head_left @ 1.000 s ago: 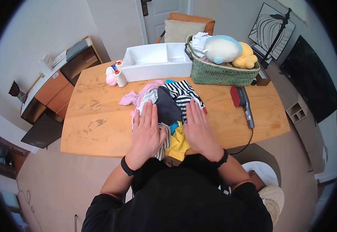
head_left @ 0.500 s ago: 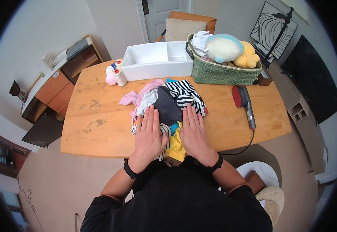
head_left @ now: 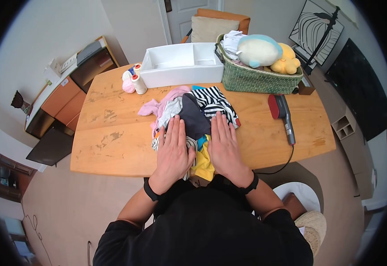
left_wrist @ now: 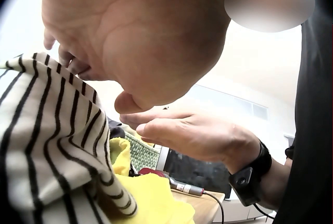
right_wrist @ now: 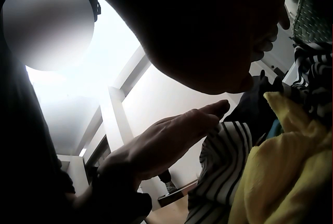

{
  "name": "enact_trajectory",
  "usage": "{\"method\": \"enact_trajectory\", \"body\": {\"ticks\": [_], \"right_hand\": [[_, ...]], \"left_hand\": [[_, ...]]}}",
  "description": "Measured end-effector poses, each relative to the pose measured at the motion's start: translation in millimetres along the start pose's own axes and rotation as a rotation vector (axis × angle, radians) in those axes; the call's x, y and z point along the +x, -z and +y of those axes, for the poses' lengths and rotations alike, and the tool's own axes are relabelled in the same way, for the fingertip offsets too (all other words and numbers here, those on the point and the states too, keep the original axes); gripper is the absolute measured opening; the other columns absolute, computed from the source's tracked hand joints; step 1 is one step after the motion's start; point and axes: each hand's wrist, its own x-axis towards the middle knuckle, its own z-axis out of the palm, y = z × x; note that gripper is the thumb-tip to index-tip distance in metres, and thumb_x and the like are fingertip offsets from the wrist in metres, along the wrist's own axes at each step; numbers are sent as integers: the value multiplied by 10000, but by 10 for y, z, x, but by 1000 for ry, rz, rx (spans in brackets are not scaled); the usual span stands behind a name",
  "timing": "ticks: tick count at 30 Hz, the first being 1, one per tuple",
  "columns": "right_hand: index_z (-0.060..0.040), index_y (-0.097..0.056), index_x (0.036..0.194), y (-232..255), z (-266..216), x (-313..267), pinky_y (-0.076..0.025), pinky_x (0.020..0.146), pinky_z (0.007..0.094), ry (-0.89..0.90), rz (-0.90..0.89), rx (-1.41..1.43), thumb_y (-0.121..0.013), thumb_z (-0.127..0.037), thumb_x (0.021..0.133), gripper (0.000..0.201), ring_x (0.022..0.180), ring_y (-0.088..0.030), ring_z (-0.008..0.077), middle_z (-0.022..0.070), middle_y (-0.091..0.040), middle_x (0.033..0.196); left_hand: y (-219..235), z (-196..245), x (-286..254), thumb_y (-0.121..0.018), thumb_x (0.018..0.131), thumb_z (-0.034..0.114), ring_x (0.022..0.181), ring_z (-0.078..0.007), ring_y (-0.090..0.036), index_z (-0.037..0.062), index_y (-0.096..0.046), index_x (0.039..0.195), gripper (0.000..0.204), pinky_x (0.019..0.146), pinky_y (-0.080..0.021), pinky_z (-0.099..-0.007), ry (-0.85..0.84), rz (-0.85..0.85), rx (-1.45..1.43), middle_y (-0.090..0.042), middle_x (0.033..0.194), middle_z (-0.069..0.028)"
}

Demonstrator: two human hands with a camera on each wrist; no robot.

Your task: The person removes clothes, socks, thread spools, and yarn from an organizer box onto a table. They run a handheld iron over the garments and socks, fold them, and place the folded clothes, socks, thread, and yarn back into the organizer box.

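Observation:
A heap of mixed clothes lies at the table's front edge in the head view. In it are a dark grey cloth (head_left: 194,117), a black-and-white striped garment (head_left: 211,96), a pink cloth (head_left: 172,98) and a yellow cloth (head_left: 204,165). My left hand (head_left: 173,150), fingers straight and palm down, is over the heap's left side. Over its right side is my right hand (head_left: 224,148), flat in the same way. A cream cloth with thin black stripes (left_wrist: 47,130) bulges up under the left hand in the left wrist view. Neither hand grips anything.
Behind the heap stand a white divided bin (head_left: 175,76) and a green woven basket (head_left: 260,82) with plush toys. Thread spools (head_left: 139,84) are at the back left. A corded handheld appliance (head_left: 285,116) with a red face lies at right on the wooden table (head_left: 100,146).
My right hand has moved slightly left and back over the heap, closer to the left hand. The head view has tilted a little. The clothes look much the same.

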Motion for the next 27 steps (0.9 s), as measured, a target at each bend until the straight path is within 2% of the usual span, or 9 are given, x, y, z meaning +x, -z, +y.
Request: {"method": "enact_trajectory", "body": {"ticks": [2, 5, 7, 10, 11, 12, 17, 21, 27], "right_hand": [[115, -360, 1737, 13, -20, 10, -304, 1376, 595, 12, 29, -41, -643, -114, 1074, 756, 1693, -371, 479, 331, -334, 1832], [84, -452, 1685, 107, -55, 20, -443, 1249, 573, -26, 8, 127, -681, -125, 1067, 691, 1495, -567, 453, 310, -556, 1615], [64, -504, 1649, 181, -29, -29, -525, 1152, 555, -58, -49, 347, -724, -133, 1055, 663, 1338, -689, 436, 286, -694, 1442], [15, -563, 1592, 212, 269, -380, -564, 1005, 528, 7, -210, 426, -827, -195, 1018, 666, 1065, -730, 407, 224, -745, 1178], [-17, -546, 1634, 188, 396, -387, -553, 1058, 526, 10, -143, 412, -882, -234, 975, 771, 1158, -709, 420, 247, -721, 1278], [-49, -529, 1677, 162, 481, -367, -541, 1110, 525, 7, -73, 394, -936, -273, 933, 877, 1250, -689, 434, 269, -697, 1378], [-153, -435, 1787, -307, 919, 282, -403, 1291, 583, -84, -52, 305, -1013, -429, 821, 1159, 1550, -466, 534, 337, -469, 1681], [-184, -387, 1811, -548, 803, 501, -314, 1358, 611, -104, -254, 211, -1012, -500, 777, 1249, 1641, -351, 560, 357, -405, 1743], [-169, -396, 1796, -652, 787, 432, -316, 1359, 617, -100, -227, 241, -997, -461, 779, 1217, 1631, -359, 562, 359, -430, 1711]], "left_hand": [[43, 21, 26, -677, 995, 260, 1776, -442, -229, -160, -303, 1744, 937, 1439, -147, -610, 9, -20, -13, -279, 1871, -329], [69, 29, 3, -743, 954, 172, 1566, -436, -559, -92, -585, 1585, 701, 1303, -417, -574, -55, 174, 73, -602, 1629, -306], [39, -175, -109, -864, 883, 104, 1080, -371, -743, 18, -784, 1219, 356, 954, -571, -490, -254, 217, -451, -762, 1136, -165], [190, -285, -234, -964, 792, 109, 788, -292, -670, 77, -756, 932, 253, 744, -516, -433, -416, 208, -448, -688, 877, -58], [153, -419, -241, -1037, 761, 262, 1079, -370, -737, 52, -779, 1245, 587, 906, -573, -483, -383, 142, -351, -750, 1203, -159], [130, -543, -243, -1037, 761, 262, 1079, -370, -737, 52, -779, 1245, 587, 906, -573, -483, -368, 152, -345, -750, 1203, -159], [-298, -1138, 116, -1106, 559, 581, 1574, -646, -417, 82, -380, 1789, 1513, 1226, -452, -689, -193, -117, -264, -277, 1833, -345], [-195, -817, 336, -1085, 555, 624, 1604, -623, -411, -15, -477, 1688, 1436, 1234, -463, -672, -62, -364, -28, -318, 1817, -342], [-299, -922, 208, -1083, 566, 616, 1558, -613, -456, -23, -505, 1653, 1387, 1214, -486, -659, -119, -210, -107, -357, 1794, -327]]}}
